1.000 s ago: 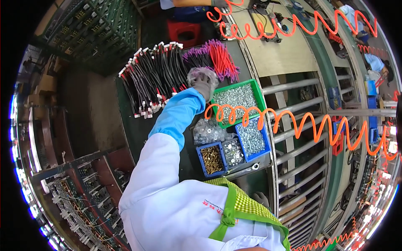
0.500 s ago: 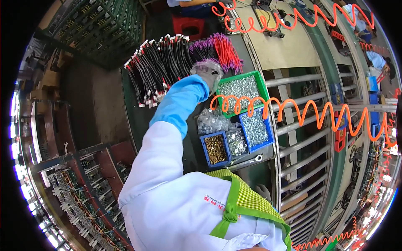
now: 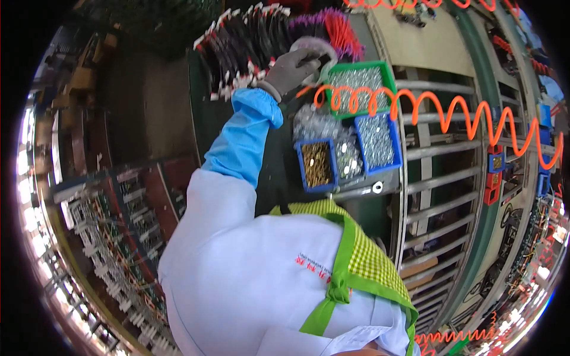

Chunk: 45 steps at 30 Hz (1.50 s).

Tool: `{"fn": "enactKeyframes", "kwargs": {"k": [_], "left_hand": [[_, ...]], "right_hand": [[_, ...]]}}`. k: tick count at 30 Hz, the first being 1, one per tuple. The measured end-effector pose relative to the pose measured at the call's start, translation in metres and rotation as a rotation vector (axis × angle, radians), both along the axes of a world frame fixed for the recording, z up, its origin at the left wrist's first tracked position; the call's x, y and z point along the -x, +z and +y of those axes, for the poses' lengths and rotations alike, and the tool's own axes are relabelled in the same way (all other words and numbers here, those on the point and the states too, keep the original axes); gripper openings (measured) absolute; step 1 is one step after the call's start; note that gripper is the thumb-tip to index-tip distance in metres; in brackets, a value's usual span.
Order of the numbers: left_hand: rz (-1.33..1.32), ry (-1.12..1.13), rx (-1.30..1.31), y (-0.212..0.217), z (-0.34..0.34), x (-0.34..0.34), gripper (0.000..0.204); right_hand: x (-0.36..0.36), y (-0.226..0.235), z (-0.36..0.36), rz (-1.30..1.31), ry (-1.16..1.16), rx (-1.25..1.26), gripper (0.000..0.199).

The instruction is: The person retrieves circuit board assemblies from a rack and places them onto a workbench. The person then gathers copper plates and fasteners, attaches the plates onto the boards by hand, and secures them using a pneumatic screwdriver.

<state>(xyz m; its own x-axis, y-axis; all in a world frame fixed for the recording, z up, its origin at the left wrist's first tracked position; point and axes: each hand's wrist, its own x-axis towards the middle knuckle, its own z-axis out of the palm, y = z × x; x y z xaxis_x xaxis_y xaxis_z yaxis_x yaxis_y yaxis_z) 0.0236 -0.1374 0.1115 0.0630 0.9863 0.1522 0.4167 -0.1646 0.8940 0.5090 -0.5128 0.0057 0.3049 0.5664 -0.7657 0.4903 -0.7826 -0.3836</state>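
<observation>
In a grey glove with a blue sleeve cover, my left hand (image 3: 292, 70) reaches to the far side of the work table. Its fingers look pressed together at the near rim of a clear plastic bag or tub (image 3: 323, 48); anything between them is too small to make out. Just right of it, a green bin (image 3: 389, 74) holds many small silvery fasteners. Bundles of black wires (image 3: 237, 44) with white connectors lie to the left, and red and purple wires (image 3: 343, 37) lie beyond. My right hand does not show.
Nearer me stand a blue bin (image 3: 396, 155) of silvery screws, another blue bin (image 3: 321, 188) of brass-coloured screws, and a clear bag (image 3: 314, 123) of hardware. A wrench-like tool (image 3: 376, 187) lies by them. An orange coiled hose (image 3: 454, 113) crosses above, over a roller conveyor (image 3: 442, 184).
My left hand has drawn back out of the clear plastic, so more of the glove shows. The table and bins sit higher in view. A dark glove near the apron has gone from sight.
</observation>
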Motion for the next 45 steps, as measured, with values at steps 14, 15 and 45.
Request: {"fn": "enactKeyframes", "kwargs": {"k": [14, 15, 45], "left_hand": [[0.611, -0.196, 0.604, -0.057, -0.174, -0.029, 0.044], [0.652, -0.181, 0.628, -0.053, -0.18, -0.036, 0.044], [0.812, -1.148, 0.152, -0.019, -0.339, -0.307, 0.042]], "right_hand": [[-0.051, -0.04, -0.08, 0.111, 0.038, -0.014, 0.043], [-0.057, -0.043, -0.087, 0.111, 0.031, -0.025, 0.043], [-0.129, -0.189, -0.32, -0.265, 0.492, -0.473, 0.039]]}}
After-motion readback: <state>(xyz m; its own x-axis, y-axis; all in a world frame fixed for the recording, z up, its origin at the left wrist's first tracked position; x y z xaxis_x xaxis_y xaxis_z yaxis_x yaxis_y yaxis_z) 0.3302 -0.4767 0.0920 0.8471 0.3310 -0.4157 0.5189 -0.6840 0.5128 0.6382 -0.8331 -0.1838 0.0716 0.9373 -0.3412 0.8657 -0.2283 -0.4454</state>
